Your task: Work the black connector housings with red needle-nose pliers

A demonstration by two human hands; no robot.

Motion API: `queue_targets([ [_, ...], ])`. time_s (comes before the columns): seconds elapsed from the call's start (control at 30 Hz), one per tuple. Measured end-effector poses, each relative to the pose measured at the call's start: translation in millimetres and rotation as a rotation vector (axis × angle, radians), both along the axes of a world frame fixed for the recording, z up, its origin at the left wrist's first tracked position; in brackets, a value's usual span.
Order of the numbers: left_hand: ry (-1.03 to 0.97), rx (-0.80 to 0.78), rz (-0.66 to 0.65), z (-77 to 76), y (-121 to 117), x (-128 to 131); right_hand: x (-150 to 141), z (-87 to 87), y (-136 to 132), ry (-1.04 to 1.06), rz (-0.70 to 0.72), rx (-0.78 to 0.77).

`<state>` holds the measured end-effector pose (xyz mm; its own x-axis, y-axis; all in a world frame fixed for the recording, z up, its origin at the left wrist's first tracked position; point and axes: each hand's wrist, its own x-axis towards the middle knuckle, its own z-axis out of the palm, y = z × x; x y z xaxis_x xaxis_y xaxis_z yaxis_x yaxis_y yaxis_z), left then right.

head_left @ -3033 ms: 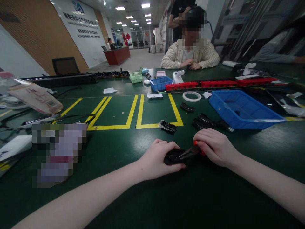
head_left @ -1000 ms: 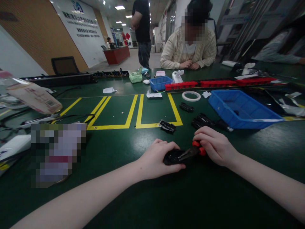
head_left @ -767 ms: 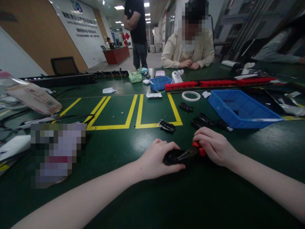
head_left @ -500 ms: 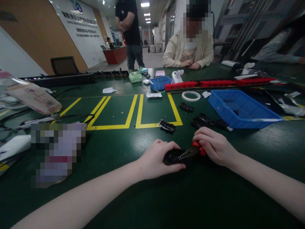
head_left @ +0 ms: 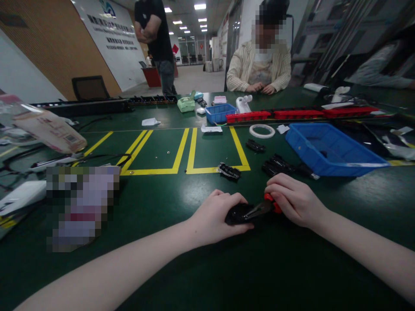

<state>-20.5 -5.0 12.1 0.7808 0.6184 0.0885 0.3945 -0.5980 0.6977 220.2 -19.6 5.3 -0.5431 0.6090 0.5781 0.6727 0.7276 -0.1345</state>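
My left hand (head_left: pixel 216 218) is closed around a black plastic part (head_left: pixel 236 214), thumb and fingers on opposite sides of it. Red-handled pliers (head_left: pixel 262 210) are gripped in my right hand (head_left: pixel 293 199), their long jaws pointing left onto the black part. Most of the handles is hidden by my right fingers, and whether the jaws pinch the part I cannot tell. Just beyond my hands lie more black plastic parts: one (head_left: pixel 228 171) at the yellow tape, one (head_left: pixel 255 145) farther back, and a cluster (head_left: pixel 277 165) behind my right hand.
A large blue bin (head_left: pixel 337 149) stands at the right, beside a white tape roll (head_left: pixel 262 131). Farther back are a small blue bin (head_left: pixel 221 113) and a red strip (head_left: pixel 298 114). A bottle (head_left: pixel 48 125) and a blurred flat object (head_left: pixel 87 203) lie left. A person (head_left: pixel 259 69) sits opposite.
The camera view has shifted slightly, moving the whole scene a little. Both hands keep their hold, and the pliers stay at the black part. The standing person appears farther left.
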Motion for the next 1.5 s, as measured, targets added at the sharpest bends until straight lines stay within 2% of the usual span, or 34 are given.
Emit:
queue_targets([
  [0.77, 0.000, 0.008, -0.044, -1.5, 2.1, -0.6, 1.5, 0.5, 2.0, -0.046, 0.027, 0.068],
  [1.03, 0.000, 0.003, -0.036, -0.1, 2.0, -0.3, 4.9, -2.8, 3.6, -0.013, 0.079, 0.106],
  [1.5, -0.001, -0.011, -0.030, -0.2, 1.6, -0.8, 9.6, -5.0, 5.3, 0.082, 0.105, 0.036],
])
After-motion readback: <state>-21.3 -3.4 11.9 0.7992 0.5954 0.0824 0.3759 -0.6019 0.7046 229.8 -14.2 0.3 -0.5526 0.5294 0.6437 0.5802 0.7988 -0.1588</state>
